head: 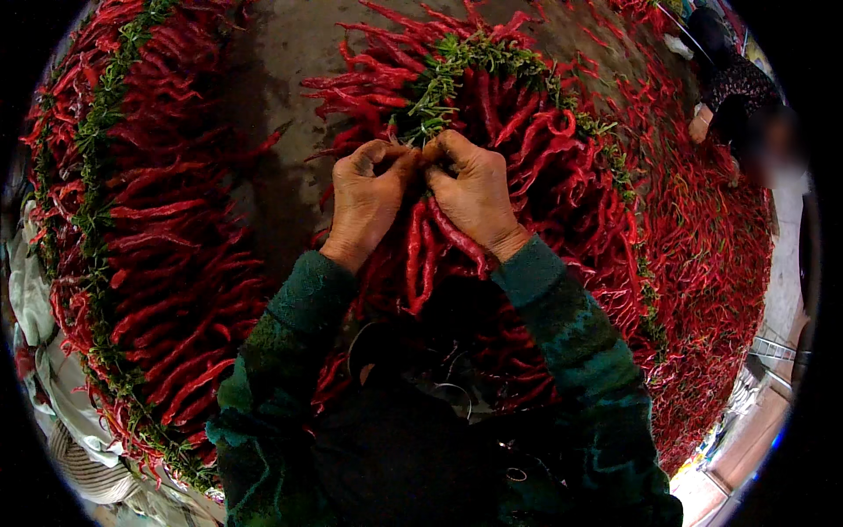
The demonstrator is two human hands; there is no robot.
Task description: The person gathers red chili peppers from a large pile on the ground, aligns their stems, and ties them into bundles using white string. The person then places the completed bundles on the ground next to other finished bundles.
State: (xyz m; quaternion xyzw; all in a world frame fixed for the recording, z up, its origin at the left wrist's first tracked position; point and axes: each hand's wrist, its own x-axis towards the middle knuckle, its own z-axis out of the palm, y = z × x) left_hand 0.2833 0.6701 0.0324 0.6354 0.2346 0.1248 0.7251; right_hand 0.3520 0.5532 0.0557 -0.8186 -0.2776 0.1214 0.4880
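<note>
My left hand (365, 197) and my right hand (473, 191) meet fingertip to fingertip at the near end of a garland of red chili peppers. Both pinch at the stems there; the fingers hide the exact grip. A few long red chilies (454, 234) hang down just below my fingertips. From my hands the garland's row of green stems (438, 92) runs away from me, then curves off to the right. Wrinkled red pods (369, 89) fan out on both sides of it.
A long strung row of chilies (171, 217) lies along the left. Loose red chilies (705, 277) form a broad heap on the right. Damp concrete floor (283, 59) shows between the rows. Another person (744, 92) is at the upper right, by the heap.
</note>
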